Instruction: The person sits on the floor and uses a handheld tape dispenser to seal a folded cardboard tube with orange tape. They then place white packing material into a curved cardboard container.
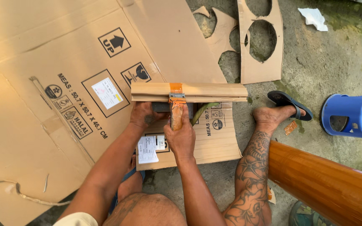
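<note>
rough concrete ground [327, 54], mossy at the far right, is what i see from the head camera, and most of the left half is covered by a big flattened cardboard sheet [42, 83] whose far edge runs out of the picture. a second, smaller cardboard sheet [218, 138] lies near the middle, its near edge ending just ahead of my knees.

across the far edge of that smaller sheet sits a long folded cardboard strip [214, 93], lying left to right, with an orange tape band [176, 88] wrapped over it near the middle. my right hand [182, 136] is closed around an orange-wrapped tool [176, 113] whose far end meets the strip at the band. my left hand [144, 115] is just left of it, fingers curled down on a dark object [161, 107] tucked under the strip's near edge; i cannot tell how firmly it grips. a thin green strip [202, 111] curves out just right of the tool.

to the far right, cardboard offcuts with round holes [261, 42] lie on bare ground, a white scrap [314, 17] beyond them. my right foot rests in a dark sandal [288, 102], near a blue plastic stool [352, 115] on its side. a glossy orange-brown pole [327, 184] crosses the near right corner, closing that side; open ground is between the sandal and the offcuts.
</note>
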A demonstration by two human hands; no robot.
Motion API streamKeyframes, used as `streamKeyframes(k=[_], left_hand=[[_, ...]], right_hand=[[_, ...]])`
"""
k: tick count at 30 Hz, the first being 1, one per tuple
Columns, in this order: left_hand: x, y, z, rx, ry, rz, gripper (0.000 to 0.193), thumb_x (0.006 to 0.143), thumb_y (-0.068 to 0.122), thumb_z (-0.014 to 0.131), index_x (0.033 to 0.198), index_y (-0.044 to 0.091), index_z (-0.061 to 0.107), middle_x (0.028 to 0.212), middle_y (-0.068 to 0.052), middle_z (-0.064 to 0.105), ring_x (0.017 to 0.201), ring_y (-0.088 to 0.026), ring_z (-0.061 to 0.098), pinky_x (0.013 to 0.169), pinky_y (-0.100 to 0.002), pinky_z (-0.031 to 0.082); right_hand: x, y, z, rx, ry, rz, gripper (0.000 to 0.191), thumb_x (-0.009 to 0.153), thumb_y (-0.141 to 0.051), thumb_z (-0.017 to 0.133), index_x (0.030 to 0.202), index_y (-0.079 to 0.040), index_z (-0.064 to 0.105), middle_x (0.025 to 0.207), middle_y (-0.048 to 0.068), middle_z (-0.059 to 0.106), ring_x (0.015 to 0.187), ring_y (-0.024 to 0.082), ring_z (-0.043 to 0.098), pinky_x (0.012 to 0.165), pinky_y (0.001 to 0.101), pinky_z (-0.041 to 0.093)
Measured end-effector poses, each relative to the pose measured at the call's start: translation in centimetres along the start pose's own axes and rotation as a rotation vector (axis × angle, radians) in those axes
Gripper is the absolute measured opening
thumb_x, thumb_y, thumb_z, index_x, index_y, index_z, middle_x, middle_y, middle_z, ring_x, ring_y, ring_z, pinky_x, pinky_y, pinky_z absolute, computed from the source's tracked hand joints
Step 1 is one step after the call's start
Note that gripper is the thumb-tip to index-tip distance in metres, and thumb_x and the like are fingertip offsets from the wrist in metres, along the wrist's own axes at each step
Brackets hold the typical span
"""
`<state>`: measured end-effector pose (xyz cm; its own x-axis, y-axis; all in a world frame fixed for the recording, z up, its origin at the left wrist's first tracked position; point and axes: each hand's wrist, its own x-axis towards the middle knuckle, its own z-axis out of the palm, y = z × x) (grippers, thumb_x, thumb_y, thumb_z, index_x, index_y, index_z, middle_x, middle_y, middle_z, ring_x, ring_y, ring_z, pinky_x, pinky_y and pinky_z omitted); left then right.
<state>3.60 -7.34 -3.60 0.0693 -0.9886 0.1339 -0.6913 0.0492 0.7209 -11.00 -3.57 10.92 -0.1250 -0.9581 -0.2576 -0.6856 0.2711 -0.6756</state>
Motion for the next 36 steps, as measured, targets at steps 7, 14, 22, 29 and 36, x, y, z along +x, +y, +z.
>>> streamKeyframes(k=[7,14,22,29,36], left_hand=[[0.5,1.7,0.0,0.142,-0.13,-0.279,0.082,0.06,0.064,0.09,0.125,0.018,0.071,0.12,-0.009,0.073,0.115,-0.028,0.065,0.105,-0.039,0.047],[0.8,1.9,0.0,0.276,-0.279,-0.338,0.096,0.059,0.08,0.083,0.126,0.012,0.069,0.12,-0.012,0.072,0.124,-0.025,0.06,0.114,-0.042,0.037],[0.8,1.2,1.2,0.395,-0.162,-0.226,0.098,0.061,0.081,0.077,0.132,0.014,0.067,0.136,-0.013,0.065,0.134,-0.03,0.054,0.118,-0.046,0.032],[0.8,1.0,1.8,0.357,-0.173,-0.225,0.104,0.062,0.084,0.076,0.136,0.013,0.064,0.133,-0.014,0.066,0.13,-0.03,0.056,0.116,-0.049,0.032],[0.6,0.8,2.2,0.403,-0.118,-0.163,0.093,0.072,0.085,0.074,0.135,0.017,0.067,0.132,-0.01,0.07,0.13,-0.026,0.06,0.121,-0.045,0.038]], right_hand=[[-1.8,1.4,-0.1,-0.077,0.024,-0.05,0.086,0.075,-0.016,0.071,0.155,-0.011,0.038,0.108,0.025,0.07,0.1,0.042,0.07,0.09,0.0482,0.055],[-3.9,3.4,0.0,-0.081,0.112,-0.173,0.084,0.077,-0.015,0.075,0.153,-0.01,0.042,0.102,0.024,0.07,0.095,0.042,0.069,0.086,0.05,0.055],[-6.0,5.9,1.0,-0.052,0.218,-0.257,0.087,0.075,-0.012,0.075,0.155,-0.012,0.041,0.095,0.021,0.068,0.088,0.041,0.067,0.082,0.05,0.056],[-6.2,9.2,3.7,-0.036,0.238,-0.243,0.087,0.075,-0.012,0.076,0.155,-0.01,0.041,0.089,0.018,0.064,0.082,0.038,0.067,0.074,0.0477,0.057],[-5.7,11.4,5.8,-0.08,0.298,-0.296,0.089,0.076,-0.012,0.076,0.156,-0.009,0.037,0.088,0.017,0.061,0.076,0.036,0.064,0.072,0.0469,0.058]])
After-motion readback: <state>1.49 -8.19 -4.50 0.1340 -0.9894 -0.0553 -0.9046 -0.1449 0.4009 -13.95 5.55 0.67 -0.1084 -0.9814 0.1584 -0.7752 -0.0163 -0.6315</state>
